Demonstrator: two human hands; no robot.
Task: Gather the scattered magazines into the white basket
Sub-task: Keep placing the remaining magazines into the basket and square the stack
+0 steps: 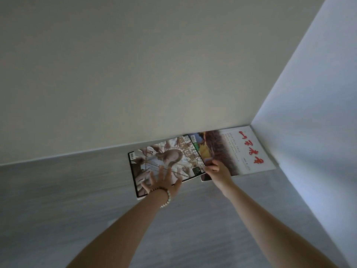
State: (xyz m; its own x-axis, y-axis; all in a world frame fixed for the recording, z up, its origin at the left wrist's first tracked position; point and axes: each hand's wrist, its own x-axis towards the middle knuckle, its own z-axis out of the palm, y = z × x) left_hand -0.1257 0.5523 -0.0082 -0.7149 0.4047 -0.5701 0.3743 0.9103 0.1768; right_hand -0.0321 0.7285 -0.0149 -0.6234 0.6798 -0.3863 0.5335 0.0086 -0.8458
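Two bare arms reach out to a corner where a pale white wall meets a bluish-white side wall above a grey wood-grain surface. The magazines lie on that surface, pushed close into the corner and overlapping one another. The glossy black-bordered magazine with a pale figure and many hands on its cover lies to the left. The white-and-brown magazine with red brush lettering lies to the right, hard against the side wall. A strip of a yellow-and-green cover shows between them. The left hand, with a pearl bead bracelet at the wrist, rests flat on the lower part of the black-bordered magazine, its fingers straight and spread wide. The right hand sits where the covers overlap, thumb and curled fingers pinching what looks like the left edge of the white-and-brown magazine, though the exact cover is hard to tell.
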